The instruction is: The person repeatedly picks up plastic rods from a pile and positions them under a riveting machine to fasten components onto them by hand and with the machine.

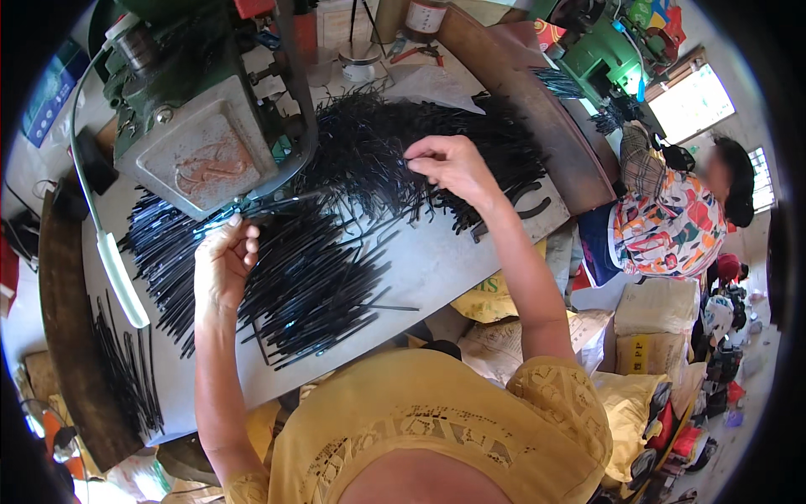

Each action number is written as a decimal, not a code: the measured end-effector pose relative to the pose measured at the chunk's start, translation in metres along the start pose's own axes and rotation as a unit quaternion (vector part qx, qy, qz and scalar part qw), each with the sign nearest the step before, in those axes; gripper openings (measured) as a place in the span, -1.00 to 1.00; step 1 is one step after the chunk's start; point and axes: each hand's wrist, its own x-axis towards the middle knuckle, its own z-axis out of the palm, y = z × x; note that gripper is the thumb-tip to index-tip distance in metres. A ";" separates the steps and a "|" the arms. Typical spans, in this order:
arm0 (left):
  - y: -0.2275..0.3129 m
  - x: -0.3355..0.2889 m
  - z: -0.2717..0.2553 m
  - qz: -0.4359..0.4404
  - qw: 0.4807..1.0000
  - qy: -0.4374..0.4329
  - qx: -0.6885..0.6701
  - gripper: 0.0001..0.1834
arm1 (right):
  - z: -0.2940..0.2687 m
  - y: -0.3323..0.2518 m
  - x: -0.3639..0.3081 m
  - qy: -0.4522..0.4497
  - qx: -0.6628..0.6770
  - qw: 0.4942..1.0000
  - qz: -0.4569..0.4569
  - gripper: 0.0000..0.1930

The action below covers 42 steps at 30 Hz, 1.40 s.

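Observation:
My left hand (225, 259) is under the head of a green machine (197, 155), its thumb and forefinger pinched on a thin black strip (290, 202) at the tool; the grip is partly lost against dark parts. My right hand (456, 170) is raised over the far pile, thumb and fingers pressed together with a small dark end between them, apparently another strip. Straight black strips (319, 294) lie in a thick heap beside and below my left hand. Bent, tangled black strips (361, 143) are heaped beyond, reaching under my right hand.
Dark-handled pliers (525, 210) lie at the table's right edge. Red-handled pliers (420, 55), a white cup (359, 65) and a jar (426, 17) stand far back. A lamp (122, 277) hangs at left. Curved guards flank the table (420, 286). A co-worker (672, 214) sits right, near sacks and cartons (659, 307).

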 end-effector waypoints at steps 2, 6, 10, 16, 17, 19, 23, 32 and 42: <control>-0.001 -0.005 0.005 0.005 1.000 0.007 -0.003 -0.85 | -0.002 0.008 -0.002 0.026 -0.094 0.995 -0.031 -0.82; -0.003 -0.008 0.002 0.041 0.998 -0.056 -0.005 -0.95 | 0.013 0.012 -0.005 0.012 -0.424 0.893 -0.149 -0.86; -0.004 -0.013 0.004 0.021 1.000 -0.010 0.021 -0.95 | 0.014 0.007 -0.003 0.074 -0.471 0.849 -0.226 -0.90; -0.013 -0.012 0.000 0.061 0.992 0.012 0.110 -0.93 | 0.054 -0.046 0.003 0.100 -0.413 0.799 -0.427 -0.83; -0.011 -0.016 0.002 0.059 0.992 0.024 0.113 -0.94 | 0.068 -0.050 0.003 0.075 -0.374 0.829 -0.410 -0.84; -0.010 -0.018 0.001 0.057 0.991 0.035 0.117 -0.94 | 0.095 -0.047 0.010 0.018 -0.266 0.883 -0.386 -0.84; -0.012 -0.017 0.000 0.052 0.992 0.017 0.113 -0.91 | 0.133 -0.044 0.023 -0.097 -0.027 0.978 -0.181 -0.84; -0.007 -0.016 -0.002 0.023 0.998 0.017 0.063 -0.70 | 0.139 -0.061 0.029 -0.178 0.241 0.953 0.040 -0.84; -0.006 -0.016 0.002 -0.003 0.999 0.021 0.049 -0.63 | 0.140 -0.062 0.029 -0.186 0.257 0.947 0.049 -0.82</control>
